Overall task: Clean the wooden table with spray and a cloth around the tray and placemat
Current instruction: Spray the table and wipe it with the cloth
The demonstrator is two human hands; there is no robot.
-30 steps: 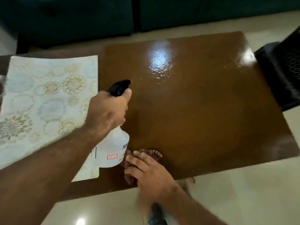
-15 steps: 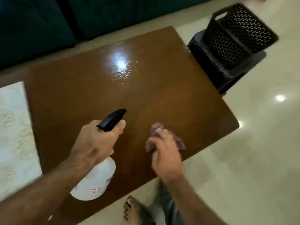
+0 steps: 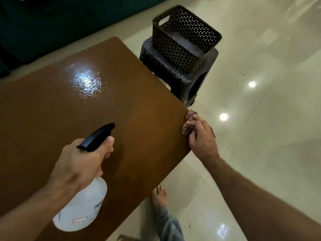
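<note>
Right hand (image 3: 201, 136), grip bunched on the cloth (image 3: 188, 125), has swept to the table's (image 3: 139, 101) right edge. Left hand (image 3: 81, 162) keeps the spray bottle (image 3: 83, 209); near strip likely wiped, wet patch (image 3: 86, 82) remains.

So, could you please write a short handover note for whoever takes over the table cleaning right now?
Left hand: shut on the spray bottle, held over the near part of the wooden table.
Right hand: shut on the cloth, pressed at the table's right edge.
Done: a wet, sprayed patch shines on the far side, not yet wiped.
Left: wipe that patch and the rest of the top. Tray and placemat are out of view.
Beside the table: a basket on a stool.
</note>
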